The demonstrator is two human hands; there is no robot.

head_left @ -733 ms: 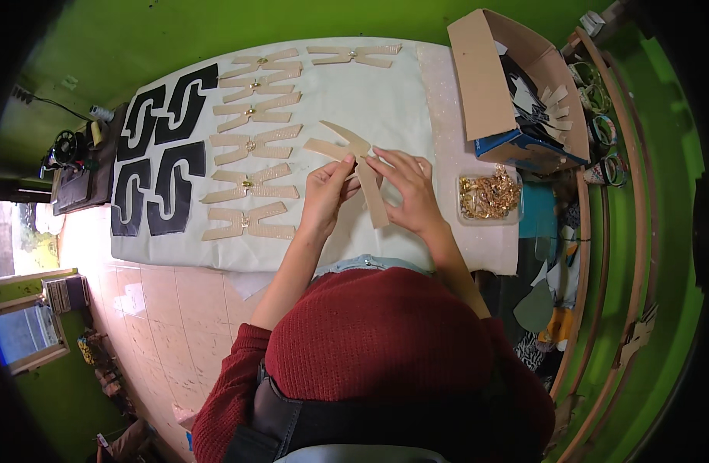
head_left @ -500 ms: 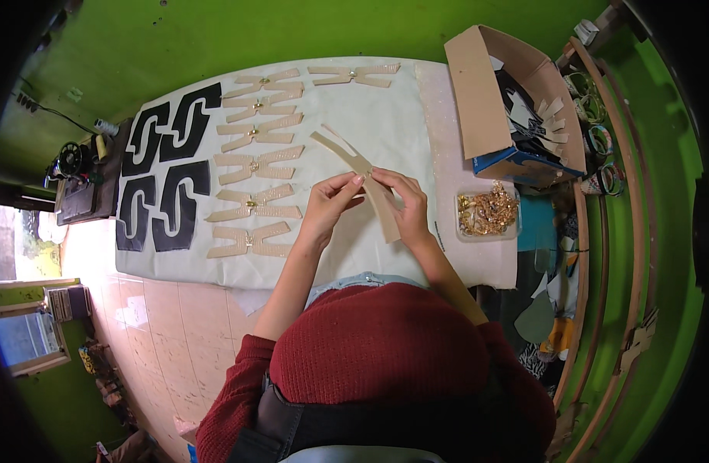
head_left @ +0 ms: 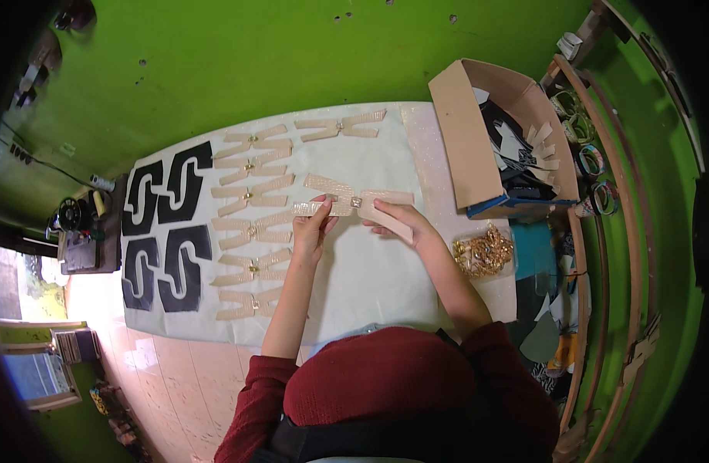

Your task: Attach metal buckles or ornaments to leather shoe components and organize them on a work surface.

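Above the white-covered table [head_left: 362,285], I hold an X-shaped beige strap piece [head_left: 329,185] with a crocodile-like texture. A small shiny ornament [head_left: 356,202] sits at its middle crossing. My left hand [head_left: 314,225] pinches the lower left arm of the piece between thumb and fingers. Gripped by my right hand [head_left: 405,222] are its right arms, thumb on top and fingers beneath. Similar beige strap pieces [head_left: 254,194] with gold-coloured ornaments lie in a column to the left, and one more strap piece [head_left: 340,127] lies at the far side.
Several black S-shaped pieces [head_left: 186,266] lie at the table's left. At right stand a clear container of gold-coloured ornaments [head_left: 484,253] and an open cardboard box [head_left: 462,139] full of scraps. A dark sewing machine [head_left: 81,224] is beyond the left edge; a green wall rises behind.
The strap piece has turned from slanted, smooth side showing, to level, with its textured face and ornament up. My hands have moved apart along it. The view has tilted upward.
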